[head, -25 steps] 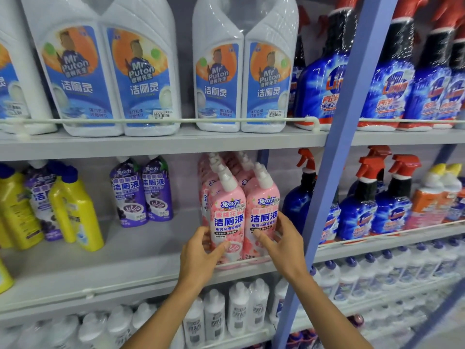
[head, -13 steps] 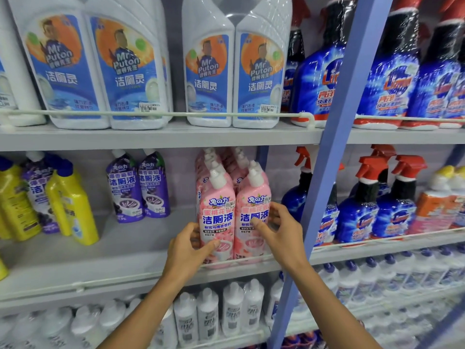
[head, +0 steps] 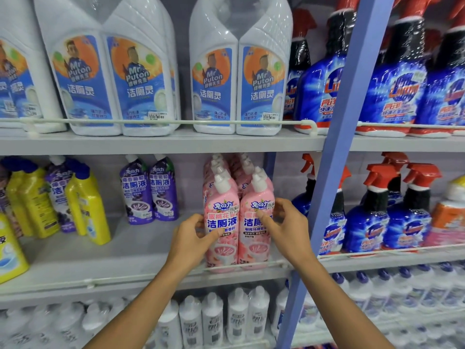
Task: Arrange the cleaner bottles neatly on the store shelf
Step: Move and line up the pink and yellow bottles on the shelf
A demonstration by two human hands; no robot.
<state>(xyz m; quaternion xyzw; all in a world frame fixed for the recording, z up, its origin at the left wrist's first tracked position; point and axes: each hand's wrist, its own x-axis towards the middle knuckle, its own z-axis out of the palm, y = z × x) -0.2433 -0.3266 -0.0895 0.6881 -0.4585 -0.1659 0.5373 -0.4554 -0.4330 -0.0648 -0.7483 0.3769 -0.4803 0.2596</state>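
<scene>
Two rows of pink cleaner bottles stand upright on the middle shelf, right behind its front wire rail. My left hand clasps the front left pink bottle from its left side, thumb lying across the label. My right hand holds the front right pink bottle from its right side, with fingertips on the label. The two front bottles touch each other. More pink bottles are lined up behind them, mostly hidden.
Two purple bottles stand further back to the left, and yellow bottles beyond them. Bare shelf lies left of my hands. A blue upright post rises just right of the pink rows. Blue spray bottles stand behind it. Big white bottles fill the shelf above.
Both hands have slid a little higher up the front pink bottles. The right hand's fingers now rest near the upper label. The bottles stay at the rail.
</scene>
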